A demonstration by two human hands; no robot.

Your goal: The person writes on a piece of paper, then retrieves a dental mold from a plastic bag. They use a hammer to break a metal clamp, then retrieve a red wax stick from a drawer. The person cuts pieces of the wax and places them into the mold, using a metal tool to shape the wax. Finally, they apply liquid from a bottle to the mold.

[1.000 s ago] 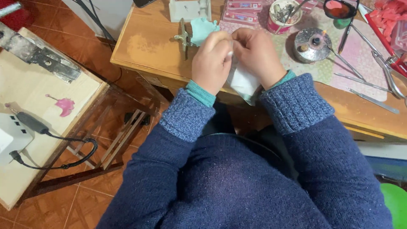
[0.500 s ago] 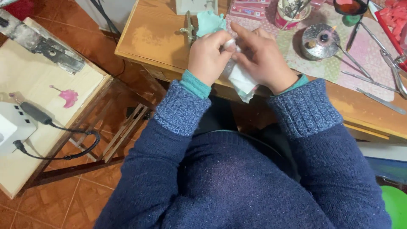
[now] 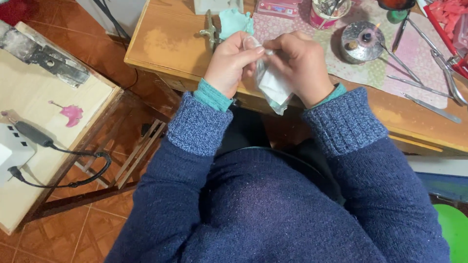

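1. My left hand [image 3: 233, 62] sat in the upper middle of the frame, its fingers curled in and pinching the top edge of a small clear plastic bag [image 3: 273, 86].
2. My right hand [image 3: 302, 65] was just beside it, also closed on the bag, gripping its upper right part, so both hands held the one thing between them.
3. The bag hung down from my fingers at the near edge of the wooden table [image 3: 165, 44], with something white showing inside; I could not tell what it was.
4. Just above my left hand, a pale green scrap [image 3: 235, 22] lay on the table beside a small brass-coloured metal fitting [image 3: 210, 30].
5. In the upper right of the frame a round metal dish [image 3: 361, 41] stood on a patterned pink mat [image 3: 419, 58], with long metal tools [image 3: 431, 107] lying near it.
6. A cup with a pink band [image 3: 327, 13] stood at the top edge, right of the green scrap.
7. At the left of the frame a lower pale board [image 3: 39, 107] carried a small pink flower shape [image 3: 72, 113] and a black cable [image 3: 63, 160].
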